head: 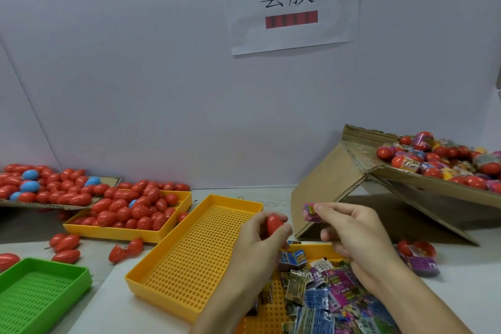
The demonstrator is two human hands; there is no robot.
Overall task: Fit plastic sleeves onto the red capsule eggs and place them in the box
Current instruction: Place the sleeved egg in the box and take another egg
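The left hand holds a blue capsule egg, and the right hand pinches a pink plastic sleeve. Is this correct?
Not quite. In the head view the capsule egg in the left hand is red, not blue. The rest is right: the right hand pinches a pink plastic sleeve.

A single head-worn view looks forward and down over a white table, from close above the person's own forearms; the left hand and right hand sit low at about six o'clock, nearest the lens; a white wall with a paper sign fills the twelve o'clock half; the wide angle bends the edges, reaching a cardboard box at three o'clock and a green tray at eight o'clock.
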